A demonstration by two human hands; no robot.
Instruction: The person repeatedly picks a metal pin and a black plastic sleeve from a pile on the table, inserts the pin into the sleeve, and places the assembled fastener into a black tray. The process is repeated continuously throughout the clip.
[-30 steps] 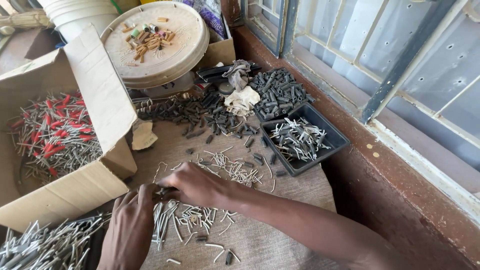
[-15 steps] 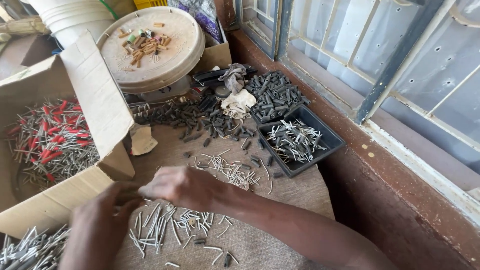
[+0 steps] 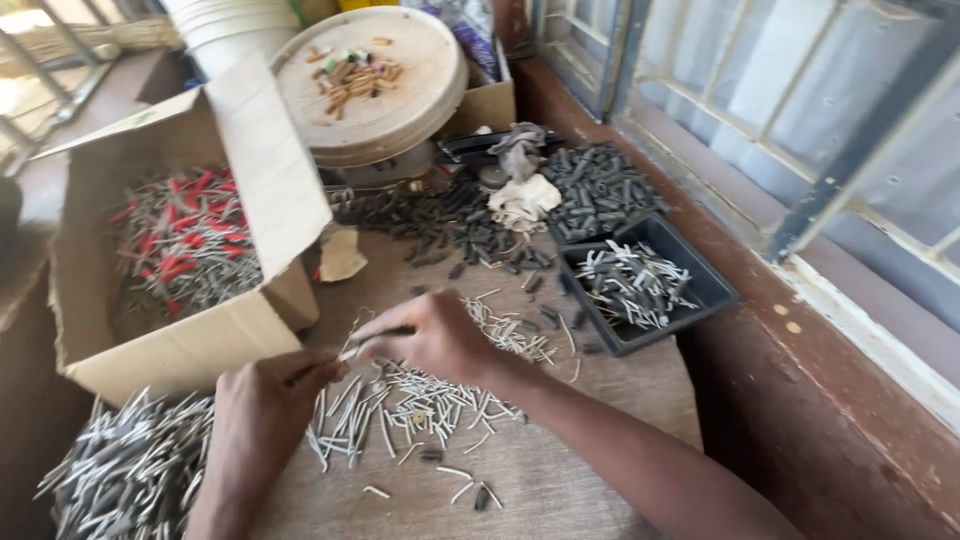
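Both hands, left (image 3: 262, 400) and right (image 3: 435, 335), pinch one thin grey stick (image 3: 375, 340) beside the brown cardboard box (image 3: 170, 350)

Soft daylight from the barred window (image 3: 800, 130) at the right lights the bench (image 3: 560, 480) evenly, shadows staying faint, while the far left corner blows out to white glare and motion blur softens the whole view, most at the edges.

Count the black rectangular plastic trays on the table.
2: one black rectangular plastic tray holding pale pins at right, another heaped with dark sleeves behind it. Others may be hidden.
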